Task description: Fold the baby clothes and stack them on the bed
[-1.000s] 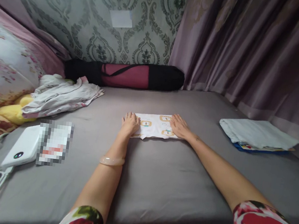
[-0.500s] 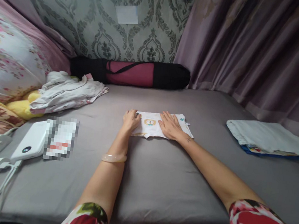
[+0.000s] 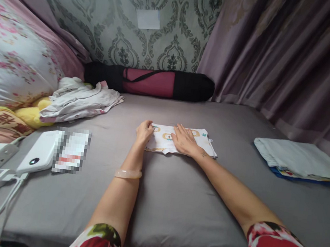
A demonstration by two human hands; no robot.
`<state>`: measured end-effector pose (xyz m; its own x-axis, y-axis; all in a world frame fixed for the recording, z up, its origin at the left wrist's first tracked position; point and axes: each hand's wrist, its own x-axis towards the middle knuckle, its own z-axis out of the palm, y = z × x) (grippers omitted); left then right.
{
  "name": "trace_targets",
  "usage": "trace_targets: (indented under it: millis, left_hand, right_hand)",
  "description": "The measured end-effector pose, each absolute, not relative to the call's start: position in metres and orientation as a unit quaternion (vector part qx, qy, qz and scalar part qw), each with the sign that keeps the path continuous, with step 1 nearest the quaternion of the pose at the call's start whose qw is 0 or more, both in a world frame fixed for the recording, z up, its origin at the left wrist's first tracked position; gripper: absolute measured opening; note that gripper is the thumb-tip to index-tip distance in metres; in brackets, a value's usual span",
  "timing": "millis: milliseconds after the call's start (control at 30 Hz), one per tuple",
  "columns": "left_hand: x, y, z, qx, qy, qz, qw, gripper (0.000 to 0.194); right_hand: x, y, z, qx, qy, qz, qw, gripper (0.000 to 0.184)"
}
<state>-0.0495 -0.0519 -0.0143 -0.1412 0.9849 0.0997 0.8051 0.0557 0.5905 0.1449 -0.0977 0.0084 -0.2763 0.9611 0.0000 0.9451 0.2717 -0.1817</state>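
Observation:
A small folded white cloth with printed orange pictures [image 3: 201, 141] lies flat on the grey bed sheet [image 3: 175, 189]. My left hand [image 3: 144, 131] rests on its left edge with the fingers curled down onto the fabric. My right hand [image 3: 183, 140] lies flat on the middle of the cloth, fingers stretched out and pressing it down. A pale bangle [image 3: 128, 173] sits on my left wrist.
A folded pale cloth on a blue item [image 3: 295, 159] lies at the right. A heap of crumpled clothes [image 3: 80, 99] and yellow fabric sit at the left by a flowered pillow [image 3: 15, 65]. A white power bank [image 3: 39, 155] with cables lies near left. A black-and-maroon rolled bag [image 3: 148, 82] lines the wall.
My right hand has slid left across the cloth, from its right edge to its middle. My left hand has stayed on the left edge. The camera has shifted slightly.

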Motion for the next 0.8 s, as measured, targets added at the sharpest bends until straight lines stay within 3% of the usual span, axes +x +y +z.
trace_targets:
  millis: [433, 800]
  left_hand:
    - [-0.060, -0.044, -0.022, 0.528, 0.668, 0.456, 0.258, 0.040]
    - [-0.063, -0.039, -0.026, 0.502, 0.655, 0.495, 0.271, 0.042]
  right_hand:
    - [0.119, -0.092, 0.000, -0.596, -0.794, 0.114, 0.036, 0.064]
    - [0.082, -0.088, -0.004, -0.586, -0.798, 0.113, 0.083, 0.060]
